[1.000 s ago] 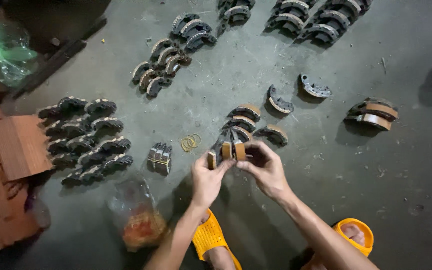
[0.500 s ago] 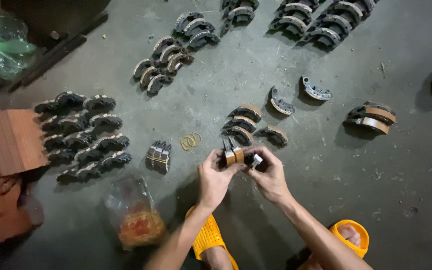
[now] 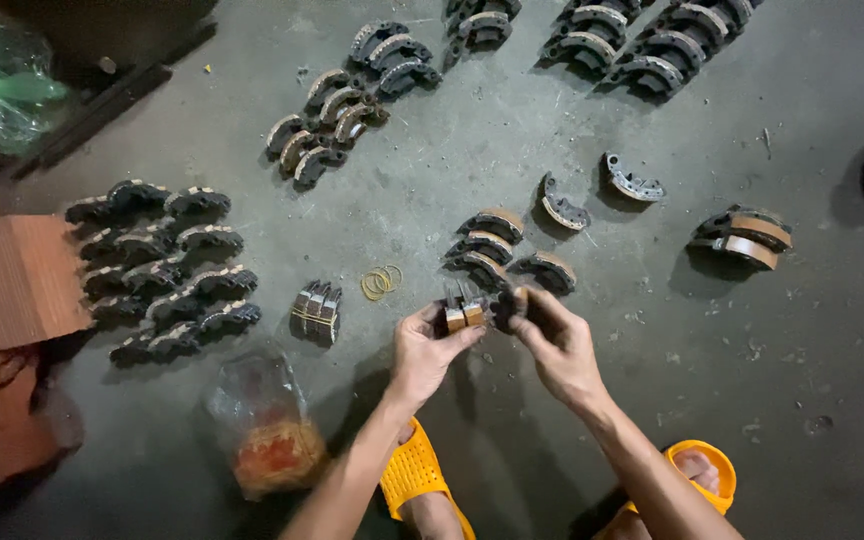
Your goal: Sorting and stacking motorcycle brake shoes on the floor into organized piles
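shoes (image 3: pixel 464 314), a small stack of curved brake shoes with tan linings, sit pinched in the left hand (image 3: pixel 427 350) just below frame centre in the head view. the fingers of that hand are clamped on the stack from below and from the side, thumb toward 3 o'clock. the right hand (image 3: pixel 557 345) comes in from 3 o'clock and closes on a darker piece (image 3: pixel 508 306) that touches the stack's right end; whether that piece is another shoe or a band i cannot tell. both hands are equally close, and the stack lies between them. its long axis runs from 9 to 3 o'clock, with the tan lining edges facing up at the camera.

at 12 o'clock from the hands, a loose group of four shoes (image 3: pixel 497 250) lies on the grey floor (image 3: pixel 812 340). at 10 o'clock lie a few yellow rubber bands (image 3: pixel 380 283), and farther toward 9 o'clock stands a bound bundle (image 3: pixel 316 311) of shoes. well off at 9 o'clock there are rows of dark shoes (image 3: pixel 157 270), with more piles (image 3: pixel 337 115) at 11 and 1 o'clock. a clear bag (image 3: pixel 262 425) sits at 8 o'clock. yellow sandals (image 3: pixel 417 475) show at 6 o'clock.
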